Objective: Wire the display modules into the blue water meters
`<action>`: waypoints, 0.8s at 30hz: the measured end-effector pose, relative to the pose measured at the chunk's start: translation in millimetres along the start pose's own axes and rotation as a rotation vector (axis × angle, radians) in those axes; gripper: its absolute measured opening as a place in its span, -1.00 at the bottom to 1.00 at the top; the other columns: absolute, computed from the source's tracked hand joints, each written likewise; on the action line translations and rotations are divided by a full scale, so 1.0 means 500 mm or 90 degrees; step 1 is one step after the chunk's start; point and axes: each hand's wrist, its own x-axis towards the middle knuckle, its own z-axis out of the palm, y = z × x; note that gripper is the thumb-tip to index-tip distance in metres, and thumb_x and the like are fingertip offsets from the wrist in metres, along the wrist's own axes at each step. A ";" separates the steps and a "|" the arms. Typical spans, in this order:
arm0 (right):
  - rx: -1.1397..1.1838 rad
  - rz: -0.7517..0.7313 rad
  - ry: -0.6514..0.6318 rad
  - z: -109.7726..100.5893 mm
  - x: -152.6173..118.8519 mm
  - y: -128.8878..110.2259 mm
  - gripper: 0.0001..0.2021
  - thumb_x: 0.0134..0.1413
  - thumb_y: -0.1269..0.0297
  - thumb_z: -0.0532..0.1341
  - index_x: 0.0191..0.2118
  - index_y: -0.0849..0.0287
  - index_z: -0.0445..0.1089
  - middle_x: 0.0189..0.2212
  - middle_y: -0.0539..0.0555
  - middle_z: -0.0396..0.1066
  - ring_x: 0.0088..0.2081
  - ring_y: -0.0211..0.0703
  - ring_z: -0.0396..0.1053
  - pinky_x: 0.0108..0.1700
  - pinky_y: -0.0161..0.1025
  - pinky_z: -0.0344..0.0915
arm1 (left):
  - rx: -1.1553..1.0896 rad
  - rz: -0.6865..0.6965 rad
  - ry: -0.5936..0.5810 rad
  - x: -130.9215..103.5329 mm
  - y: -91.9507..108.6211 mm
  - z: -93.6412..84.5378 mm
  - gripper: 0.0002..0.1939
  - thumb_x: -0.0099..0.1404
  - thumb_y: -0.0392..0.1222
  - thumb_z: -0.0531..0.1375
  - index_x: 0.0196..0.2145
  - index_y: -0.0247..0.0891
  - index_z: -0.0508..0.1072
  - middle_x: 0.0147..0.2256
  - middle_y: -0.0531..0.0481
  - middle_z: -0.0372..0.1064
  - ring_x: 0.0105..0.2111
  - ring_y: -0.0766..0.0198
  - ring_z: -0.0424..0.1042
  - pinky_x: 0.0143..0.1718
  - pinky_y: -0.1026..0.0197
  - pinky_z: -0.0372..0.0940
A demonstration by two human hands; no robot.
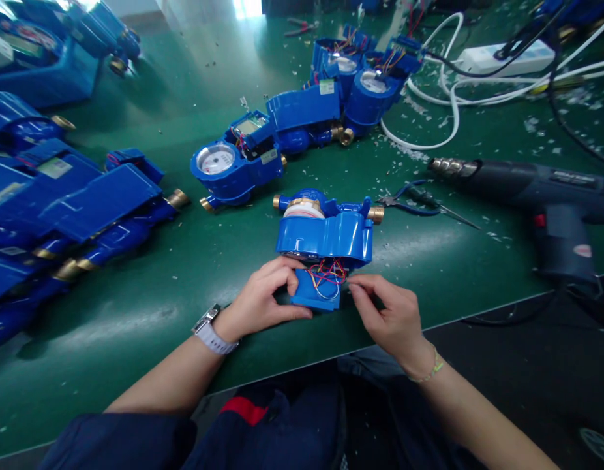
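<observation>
A blue water meter (326,238) with brass ends lies on its side on the green table in front of me. Red, yellow and white wires (326,277) run from its housing to a small blue box (314,297) on the near side. My left hand (267,294) grips that box from the left, thumb along its near edge and fingers at its far corner. At the box's right, my right hand (387,313) has thumb and forefinger pinched together beside the wires. Whatever is between those fingertips is too small to make out.
Several other blue water meters (238,163) stand behind, with more piled at the left (87,196). To the right lie pliers (409,199), a pointed tool (453,214) and a heat gun (537,189). A white power strip (507,57) and cables lie at the back right.
</observation>
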 end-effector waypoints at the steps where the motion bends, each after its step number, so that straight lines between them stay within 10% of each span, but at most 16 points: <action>1: 0.009 -0.008 -0.006 -0.001 -0.002 -0.004 -0.85 0.22 0.41 0.15 -0.21 0.28 0.47 -0.34 0.10 0.53 -0.35 -0.24 0.50 -0.27 -0.34 0.39 | 0.012 0.004 0.001 0.000 0.000 0.001 -0.61 0.11 0.02 0.36 -0.45 -0.24 0.25 -0.10 -0.16 0.39 -0.08 0.12 0.40 -0.11 0.12 0.31; 8: 0.072 0.139 -0.101 0.011 -0.003 -0.019 -0.71 0.24 0.29 0.11 -0.03 0.23 0.49 -0.15 0.17 0.52 -0.24 -0.10 0.51 -0.22 -0.20 0.42 | 0.133 0.058 0.004 -0.001 0.000 0.001 -0.61 0.14 0.07 0.33 -0.44 -0.23 0.26 -0.11 -0.15 0.39 -0.09 0.09 0.40 -0.13 0.08 0.31; 13: 0.307 0.309 -0.142 0.011 0.008 -0.020 -0.68 0.22 0.20 0.09 -0.09 0.22 0.52 -0.62 -0.02 0.37 -0.60 -0.29 0.27 -0.52 -0.32 0.21 | 0.180 0.097 -0.001 -0.005 0.001 0.001 -0.62 0.14 0.06 0.33 -0.44 -0.22 0.25 -0.11 -0.13 0.38 -0.12 0.13 0.39 -0.12 0.09 0.30; 24: -0.088 0.103 -0.068 0.026 0.024 -0.020 -0.72 0.16 0.29 0.12 -0.53 0.22 0.42 -0.64 0.04 0.37 -0.59 -0.27 0.27 -0.47 -0.28 0.05 | 0.289 0.140 -0.027 -0.006 0.014 0.001 -0.77 0.25 -0.07 0.26 -0.38 -0.24 0.31 -0.10 -0.16 0.38 -0.16 0.10 0.36 -0.12 0.08 0.25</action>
